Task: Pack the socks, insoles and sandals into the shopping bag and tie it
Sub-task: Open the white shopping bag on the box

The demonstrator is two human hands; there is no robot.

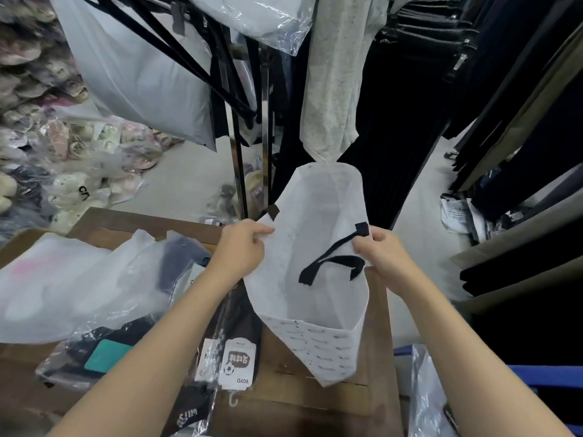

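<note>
Your left hand [243,247] pinched the left rim of the white non-woven fabric shopping bag [315,209], thumb laid along the top of the edge and fingers curled under it. Your right hand [383,253] gripped the opposite rim, its fingers curled round the fabric just beside the stitched end of the black strap handle [334,263], which drooped across the bag's opening.

Both bare forearms reached forward from the lower corners of the view, wrists roughly level. The hands were apart, with the bag's mouth spread wide between them and turned towards you. The bag hung over the right part of the brown wooden desk [284,402]; whether its printed lower edge touched the desk could not be told.

On the desk just left of the bag, partly under your left forearm, lay dark socks with a white card label [236,364]. Further left lay a clear plastic packet of dark socks [179,263] and a cloudy white plastic packet [47,279] whose contents could not be made out. Plastic-wrapped pale sandals [72,190] were heaped on the floor beyond the desk's far left corner.
</note>
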